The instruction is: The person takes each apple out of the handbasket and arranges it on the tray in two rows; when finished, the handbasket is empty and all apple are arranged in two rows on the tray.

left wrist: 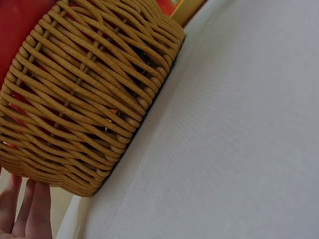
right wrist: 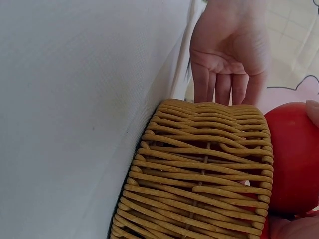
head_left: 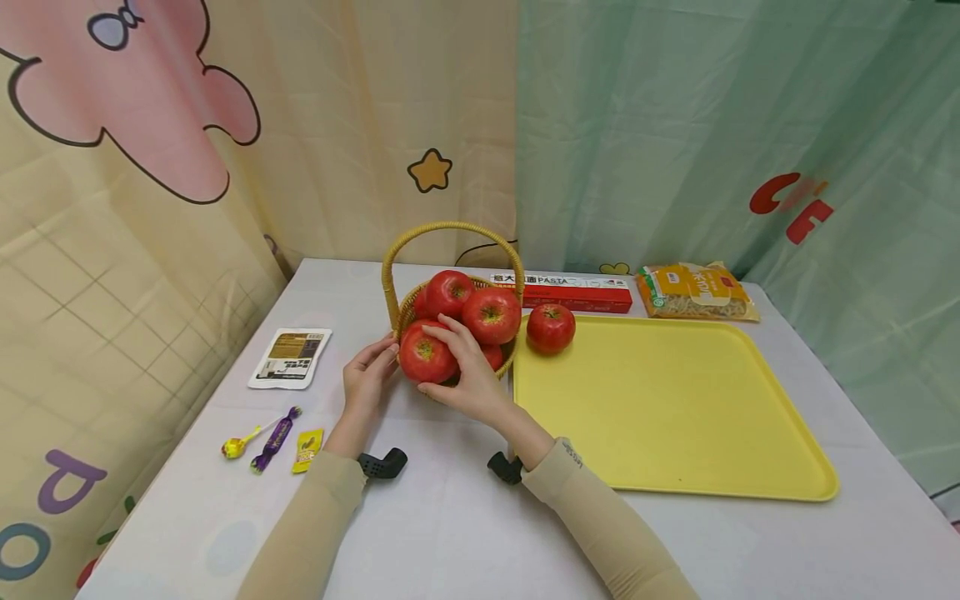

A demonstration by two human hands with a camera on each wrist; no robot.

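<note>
- Woven basket [left wrist: 89, 94]: tan, upright on the bench [head_left: 435, 525], arched handle raised, holding red apples [head_left: 492, 315].
- Front apple [head_left: 424, 354]: glossy red, by the near-left rim, in the right hand [head_left: 474, 379].

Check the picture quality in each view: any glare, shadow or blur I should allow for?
Head view: bright, with small highlights on the apples; left wrist: dimmer, wicker basket crisp, dark shadow along its base edge; right wrist: similarly dim, tablecloth texture faint.

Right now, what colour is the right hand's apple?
The apple is red with some yellow, clearest in head view.
</note>
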